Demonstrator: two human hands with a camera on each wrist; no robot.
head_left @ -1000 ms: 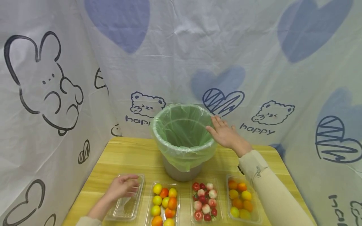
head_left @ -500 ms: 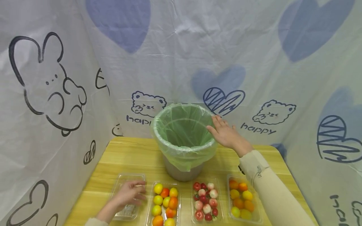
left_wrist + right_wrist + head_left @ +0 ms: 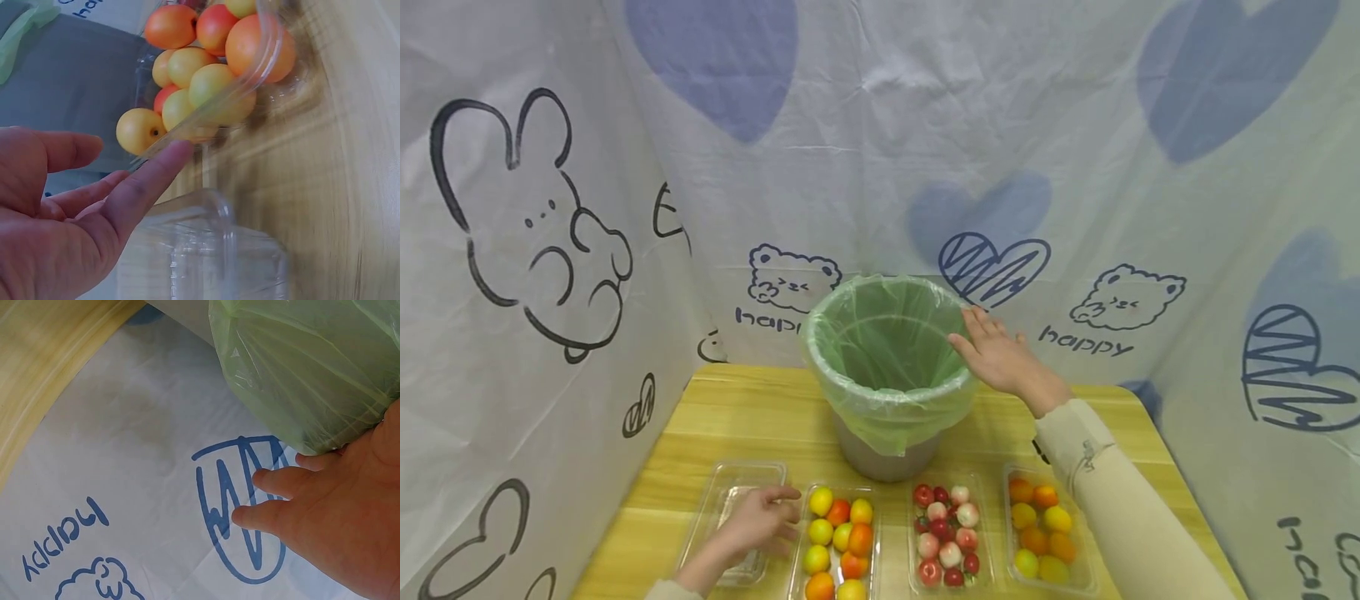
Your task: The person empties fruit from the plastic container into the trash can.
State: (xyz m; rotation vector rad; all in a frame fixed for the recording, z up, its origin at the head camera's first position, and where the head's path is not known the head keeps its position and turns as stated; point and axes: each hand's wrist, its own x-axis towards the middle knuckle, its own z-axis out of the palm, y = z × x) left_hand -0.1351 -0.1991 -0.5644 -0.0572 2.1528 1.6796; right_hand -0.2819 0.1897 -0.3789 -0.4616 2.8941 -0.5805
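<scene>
My left hand [image 3: 760, 522] hovers between an empty clear plastic container [image 3: 706, 515] and a clear tray holding small yellow and orange fruits [image 3: 817, 559]. In the left wrist view its fingers [image 3: 145, 186] are spread and hold nothing, one fingertip right at the fruit tray's edge. My right hand [image 3: 997, 360] rests with straight fingers on the right rim of a bin [image 3: 880, 460] lined with a green plastic bag [image 3: 891, 421]. The right wrist view shows that hand's fingers [image 3: 275, 515] extended beside the bag's overhang.
Right of the bin's front sit a tray of red and pinkish fruits [image 3: 950, 554] and another container of orange and yellow fruits [image 3: 1032, 542]. All stand on a wooden table [image 3: 760, 404], with printed white sheets [image 3: 865, 167] close around it.
My left hand has moved right, from over the empty container toward the yellow and orange fruits. The right hand stays at the bin's rim.
</scene>
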